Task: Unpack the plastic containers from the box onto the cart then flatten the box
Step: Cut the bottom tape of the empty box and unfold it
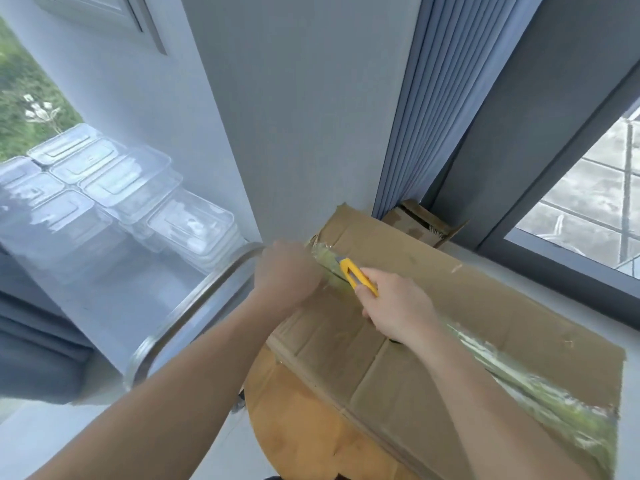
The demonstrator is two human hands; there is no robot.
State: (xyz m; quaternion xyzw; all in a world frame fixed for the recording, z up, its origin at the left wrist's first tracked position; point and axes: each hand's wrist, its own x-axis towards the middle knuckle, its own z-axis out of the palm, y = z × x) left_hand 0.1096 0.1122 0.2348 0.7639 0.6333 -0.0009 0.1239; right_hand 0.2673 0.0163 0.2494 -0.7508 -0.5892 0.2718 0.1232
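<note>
- The cardboard box point(450, 341) lies on a round wooden table point(294, 420), its taped face up. A glossy strip of clear packing tape point(519, 372) runs down the middle seam.
- The right hand point(398, 306) is wrapped tight round a yellow utility knife point(356, 275), and the blade tip sits right in the taped seam near the box's far end.
- The left hand point(287, 271) is just beside the blade, fingers curled down over the box's far end, gripping it there.
- Off to the left, well clear of both hands, clear plastic containers point(104, 188) with lids sit stacked on the cart point(194, 306), behind its curved metal rail.
- Behind the box, a smaller open carton point(422, 220) is tucked under the blue curtain point(426, 116), next to the window point(588, 202).
</note>
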